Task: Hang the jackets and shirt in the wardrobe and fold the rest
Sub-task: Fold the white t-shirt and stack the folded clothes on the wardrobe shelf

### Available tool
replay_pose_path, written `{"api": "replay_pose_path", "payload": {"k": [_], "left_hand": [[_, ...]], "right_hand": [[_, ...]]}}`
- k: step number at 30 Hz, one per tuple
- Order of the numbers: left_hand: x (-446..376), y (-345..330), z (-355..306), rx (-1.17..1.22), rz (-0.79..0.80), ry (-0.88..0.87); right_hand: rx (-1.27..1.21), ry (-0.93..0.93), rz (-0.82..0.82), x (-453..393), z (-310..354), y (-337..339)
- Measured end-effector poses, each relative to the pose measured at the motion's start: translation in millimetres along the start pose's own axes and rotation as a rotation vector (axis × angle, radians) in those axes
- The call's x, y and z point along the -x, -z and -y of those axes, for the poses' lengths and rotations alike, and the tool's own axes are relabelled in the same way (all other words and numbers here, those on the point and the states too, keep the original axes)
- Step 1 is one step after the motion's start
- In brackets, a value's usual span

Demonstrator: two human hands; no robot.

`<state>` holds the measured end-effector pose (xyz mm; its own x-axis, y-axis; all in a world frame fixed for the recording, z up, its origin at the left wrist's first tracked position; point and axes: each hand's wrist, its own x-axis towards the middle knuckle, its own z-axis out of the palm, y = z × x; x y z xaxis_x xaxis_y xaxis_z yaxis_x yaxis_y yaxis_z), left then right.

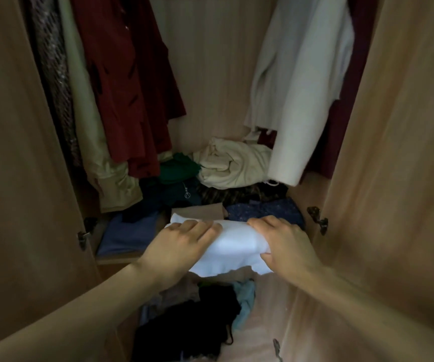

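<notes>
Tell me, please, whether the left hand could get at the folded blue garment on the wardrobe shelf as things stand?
Probably not straight away: the left hand grips the white folded cloth together with the right hand. The blue garment lies uncovered just beside it, so once freed, likely yes.

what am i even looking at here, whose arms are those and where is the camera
There is no machine here. This is one picture from a camera worn on a person's head, looking forward and down, so the two bare arms reaching in from below are the wearer's own.

They stand at an open wardrobe. The left hand and right hand both hold a folded white cloth, fingers curled over its far edge, just above the wardrobe floor.

A red garment hangs at the left and a white garment at the right. On the floor lie a folded blue piece, a crumpled cream bundle and darker clothes. A black heap sits lower down, nearer the person.
</notes>
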<state>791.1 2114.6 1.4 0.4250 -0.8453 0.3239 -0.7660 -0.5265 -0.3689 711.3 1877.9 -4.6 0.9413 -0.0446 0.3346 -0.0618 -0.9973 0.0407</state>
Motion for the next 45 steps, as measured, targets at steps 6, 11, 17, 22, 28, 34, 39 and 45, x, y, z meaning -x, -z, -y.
{"api": "replay_pose_path", "payload": {"k": [6,11,17,22,28,34,39,45], "left_hand": [[-40,-39,40,0.017,0.007,0.025],[-70,-91,81,0.070,0.021,0.021],[-124,-136,151,0.209,-0.183,0.097],[-172,-182,217,0.080,-0.559,0.047],[-103,-294,178,0.220,-0.218,-0.008],[-83,-310,154,0.435,-0.023,0.155],[-97,-299,154,0.491,0.074,0.208],[-122,-268,153,0.527,0.315,0.339]], "right_hand": [[-0.087,0.032,0.021,-69,-13,-37],[-0.113,0.047,0.037,-126,-19,-78],[-0.181,0.043,-0.005,-221,-28,-94],[-0.226,0.063,-0.281,-291,-25,-119],[-0.044,0.147,0.049,-249,-14,-225],[-0.126,0.147,0.131,-223,-25,-263],[-0.204,0.198,0.253,-229,-39,-260],[-0.288,0.195,0.266,-224,-40,-235]]}}
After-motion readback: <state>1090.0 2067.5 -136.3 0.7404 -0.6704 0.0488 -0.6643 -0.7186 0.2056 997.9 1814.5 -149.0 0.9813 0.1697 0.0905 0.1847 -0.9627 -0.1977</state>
